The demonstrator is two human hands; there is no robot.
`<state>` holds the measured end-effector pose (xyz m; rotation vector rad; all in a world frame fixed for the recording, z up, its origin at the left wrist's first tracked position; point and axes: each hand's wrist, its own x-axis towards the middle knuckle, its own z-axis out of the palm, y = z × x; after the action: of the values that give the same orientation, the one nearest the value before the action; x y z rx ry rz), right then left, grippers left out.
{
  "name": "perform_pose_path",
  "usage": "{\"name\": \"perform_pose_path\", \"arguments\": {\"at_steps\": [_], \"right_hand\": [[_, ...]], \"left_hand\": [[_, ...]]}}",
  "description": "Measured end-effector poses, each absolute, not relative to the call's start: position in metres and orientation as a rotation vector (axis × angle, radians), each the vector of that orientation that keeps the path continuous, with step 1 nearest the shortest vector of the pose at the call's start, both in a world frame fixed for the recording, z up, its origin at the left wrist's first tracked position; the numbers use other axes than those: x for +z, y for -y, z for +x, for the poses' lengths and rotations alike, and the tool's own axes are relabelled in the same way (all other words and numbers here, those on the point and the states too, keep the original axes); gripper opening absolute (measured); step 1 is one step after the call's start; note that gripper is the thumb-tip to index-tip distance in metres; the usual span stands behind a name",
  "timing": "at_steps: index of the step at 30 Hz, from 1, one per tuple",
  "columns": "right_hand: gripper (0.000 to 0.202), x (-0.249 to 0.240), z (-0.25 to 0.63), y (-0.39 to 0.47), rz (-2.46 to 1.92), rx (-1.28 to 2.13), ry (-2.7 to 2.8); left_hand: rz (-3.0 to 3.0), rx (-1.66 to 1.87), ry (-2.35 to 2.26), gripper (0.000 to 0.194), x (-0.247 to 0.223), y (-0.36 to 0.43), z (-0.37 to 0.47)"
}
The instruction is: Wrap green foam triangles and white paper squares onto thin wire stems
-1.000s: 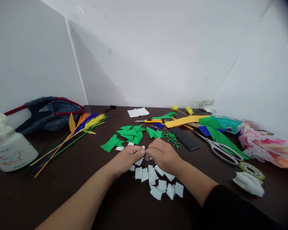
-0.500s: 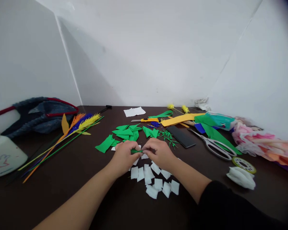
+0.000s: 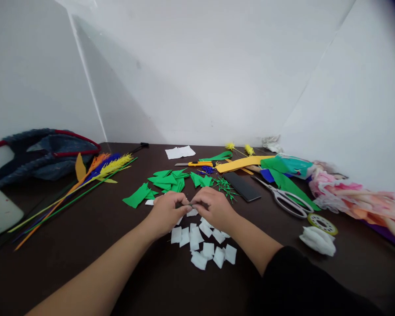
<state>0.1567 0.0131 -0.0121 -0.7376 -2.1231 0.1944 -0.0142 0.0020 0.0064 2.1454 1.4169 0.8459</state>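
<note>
My left hand (image 3: pixel 167 213) and my right hand (image 3: pixel 215 207) meet at the fingertips over the table. Between them both pinch a small strip of green crepe paper (image 3: pixel 188 204), mostly hidden by the fingers. Just below and between my wrists lie several small white tissue squares (image 3: pixel 195 237). Beyond my fingers is a pile of cut green crepe paper pieces (image 3: pixel 166 180), with a larger green piece (image 3: pixel 136 195) to its left. A cluster of thin twisted green pieces (image 3: pixel 225 186) sits past my right hand.
A utility knife (image 3: pixel 197 164) with its blade out lies behind the green pile. On the right are a black phone (image 3: pixel 242 186), scissors (image 3: pixel 289 202), a tape roll (image 3: pixel 322 224) and a tissue wad (image 3: pixel 317 240). Coloured paper stems (image 3: pixel 72 193) and a white bottle (image 3: pixel 1 210) stay left.
My fingertips have drawn closer together, and less of the green strip shows between them. The whole view has shifted slightly, so the table things appear further left.
</note>
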Motion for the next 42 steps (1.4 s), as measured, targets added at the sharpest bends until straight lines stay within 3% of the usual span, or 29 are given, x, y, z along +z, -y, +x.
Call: {"name": "perform_pose_path", "arguments": {"at_steps": [8,16,20,22,28,36,42], "right_hand": [[0.011,-0.012,0.151,-0.012,-0.951,0.505,1.94],[0.006,-0.007,0.161,-0.016,-0.981,0.94,1.547],[0.025,-0.006,0.165,-0.015,-0.855,1.172,1.582],[0.029,-0.007,0.162,-0.014,-0.854,1.151,1.656],[0.005,-0.009,0.15,-0.01,-0.99,0.936,1.664],[0.006,-0.006,0.149,-0.006,-1.113,0.901,1.667],[0.009,-0.003,0.152,-0.007,-0.967,0.761,1.844]], "left_hand": [[2.458,1.05,-1.603,0.015,0.0,-0.001,-0.007],[2.454,1.012,-1.673,0.011,0.003,0.0,-0.007],[2.422,0.999,-1.657,0.011,0.002,0.0,-0.006],[2.443,1.008,-1.637,0.01,0.001,0.001,-0.005],[2.501,1.021,-1.624,0.011,0.003,0.006,-0.002],[2.454,0.961,-1.626,0.005,0.007,0.01,-0.005],[1.984,0.697,-1.128,0.036,0.008,-0.001,-0.023]]}}
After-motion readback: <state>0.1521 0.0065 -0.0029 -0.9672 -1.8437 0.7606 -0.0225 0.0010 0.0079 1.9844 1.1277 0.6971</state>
